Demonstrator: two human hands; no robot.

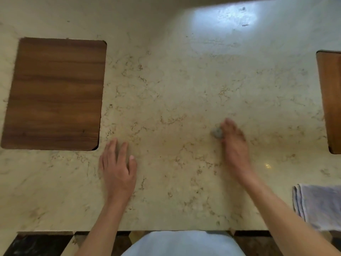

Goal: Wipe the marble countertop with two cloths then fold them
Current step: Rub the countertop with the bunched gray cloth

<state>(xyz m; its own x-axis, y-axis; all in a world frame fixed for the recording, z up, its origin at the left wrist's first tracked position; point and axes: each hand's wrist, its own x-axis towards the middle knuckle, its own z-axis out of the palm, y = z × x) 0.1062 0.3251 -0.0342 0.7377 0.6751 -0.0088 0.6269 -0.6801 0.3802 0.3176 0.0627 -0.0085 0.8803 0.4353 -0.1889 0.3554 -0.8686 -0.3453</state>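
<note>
I see a polished cream marble countertop (175,85), veined in tan, with a dark wood-grain board (55,93) with rounded corners on the left and another wooden board (331,100) at the right edge. My left hand (118,169) lies flat and spread on the stone, holding nothing. My right hand (235,143) is blurred; its fingers pinch a small grey wad (217,133) against the marble. A folded pale lavender cloth (319,206), soft and layered, sits at the near right edge.
</note>
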